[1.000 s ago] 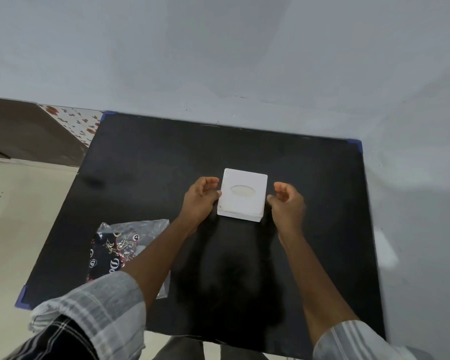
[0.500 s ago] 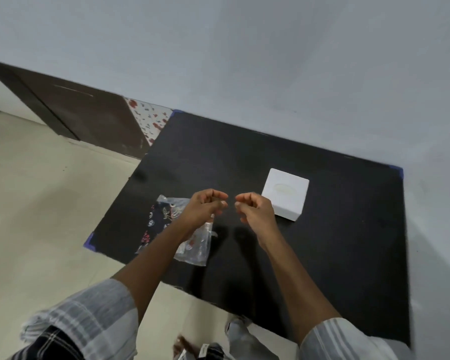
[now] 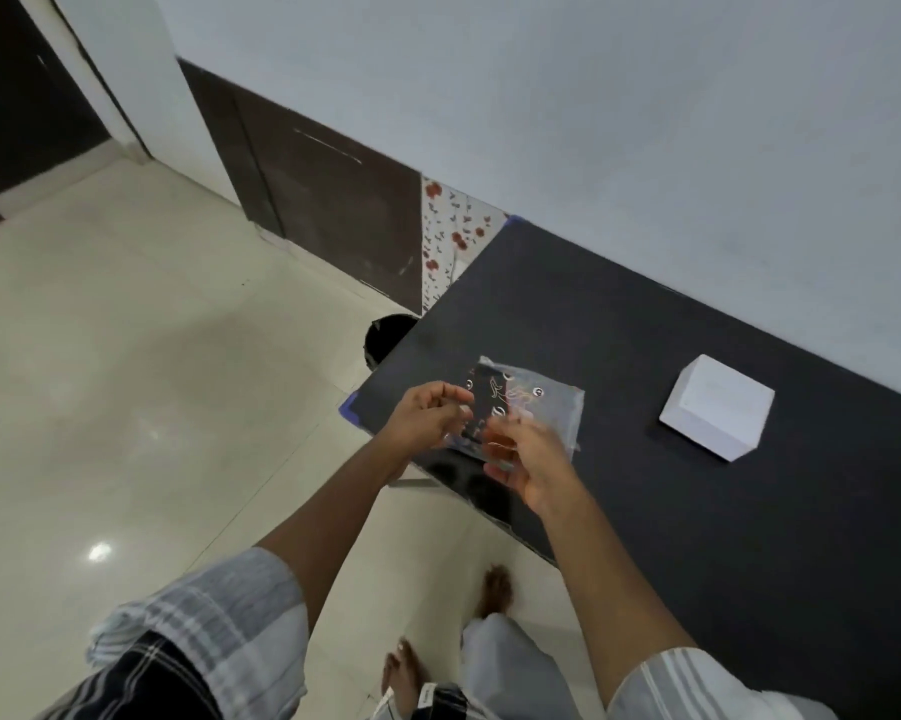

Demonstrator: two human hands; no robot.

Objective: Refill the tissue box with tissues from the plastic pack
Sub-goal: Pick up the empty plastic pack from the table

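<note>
Clear crinkled plastic is sitting between both hands at this moment. The left hand [image 3: 427, 415] is curling its fingers at the near-left edge of the plastic pack [image 3: 528, 407], and the right hand [image 3: 526, 454] is reaching in just beside it with fingertips bent over the film; whether either is actually pinching the wrapper yet, I cannot tell, as the view is blurring there. The pack is lying at the left near corner of the black table [image 3: 645, 511], close to the taped blue corner, with a dark printed patch showing through the wrapper. Well apart from it, toward the far right edge of the table, the white tissue box [image 3: 716, 407] is standing untouched, its oval slot facing up.

The pack is looking light and soft, the film slippery and loose, so it is probably going to slump and slide if grabbed flat. Pinching the slack film at an edge or seam with both hands seems the best hold for tearing it open; the tissues inside are likely crushing easily.

Compared with a second ago, the hands are no longer flanking the tissue box but working at the pack, and half a second ago they were hovering closed beside it.
</note>
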